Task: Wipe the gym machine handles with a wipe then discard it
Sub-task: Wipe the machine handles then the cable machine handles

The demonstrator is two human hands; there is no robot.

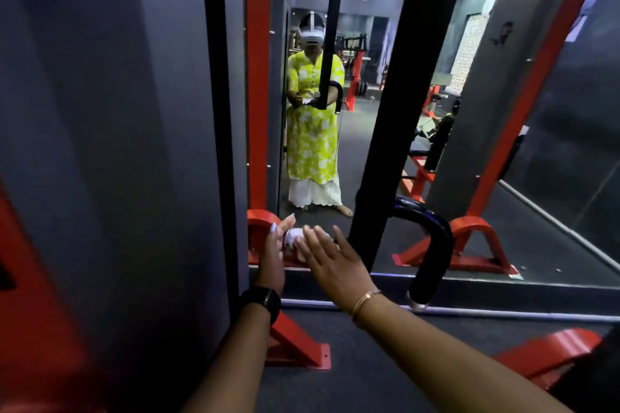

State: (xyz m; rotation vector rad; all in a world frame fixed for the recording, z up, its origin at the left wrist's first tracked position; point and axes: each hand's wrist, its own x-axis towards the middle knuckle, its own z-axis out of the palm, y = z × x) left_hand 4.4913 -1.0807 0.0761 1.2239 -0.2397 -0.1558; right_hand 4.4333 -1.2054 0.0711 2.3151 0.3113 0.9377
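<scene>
— What's on the left?
— The left grip (pixel 273 253), a watch (pixel 265 300) on its wrist, is released, its straight fingers against the crumpled white wipe (pixel 296 236).
— And further right?
— The right grip (pixel 332 263), also released, presses the wipe from the other side. The black handle (pixel 432 245) hangs beside it.

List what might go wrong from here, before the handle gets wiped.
1. The wipe sits bunched between the left hand and right hand, whose fingers look straight rather than curled. It may slip to the floor.
2. The black handle hangs on a strap to the right, so it may swing away when pressed unless one hand steadies it.
</scene>
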